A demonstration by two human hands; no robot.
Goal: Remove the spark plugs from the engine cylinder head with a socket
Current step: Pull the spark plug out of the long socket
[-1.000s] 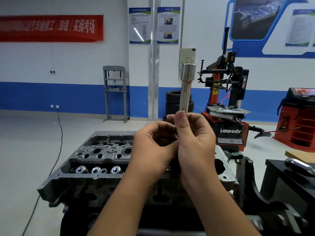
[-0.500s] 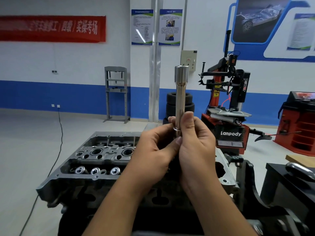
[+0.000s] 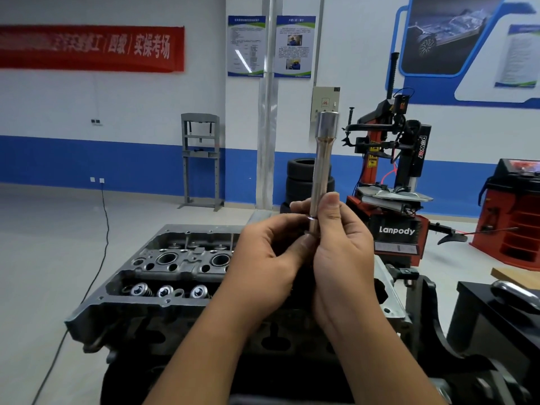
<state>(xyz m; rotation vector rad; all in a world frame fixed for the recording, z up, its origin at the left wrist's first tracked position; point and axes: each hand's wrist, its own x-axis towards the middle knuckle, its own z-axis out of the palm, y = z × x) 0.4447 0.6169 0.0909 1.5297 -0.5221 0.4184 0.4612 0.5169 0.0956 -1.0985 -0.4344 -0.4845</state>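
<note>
A long shiny steel socket stands upright in front of me, its wider end on top. My right hand grips its lower part with thumb and fingers. My left hand pinches the socket's bottom end from the left; what sits at that end is hidden by my fingers. Below both hands lies the grey engine cylinder head, with round plug wells and valve springs showing on its left half. My hands cover its right half.
A red and black tyre changer stands behind the head to the right. A dark stand part with a chrome handle is at the right edge. A black cable runs across the floor on the left. Stacked tyres sit at the back.
The socket has stayed upright between my hands while the view shifted slightly. My fingers have shifted a little at its lower end.
</note>
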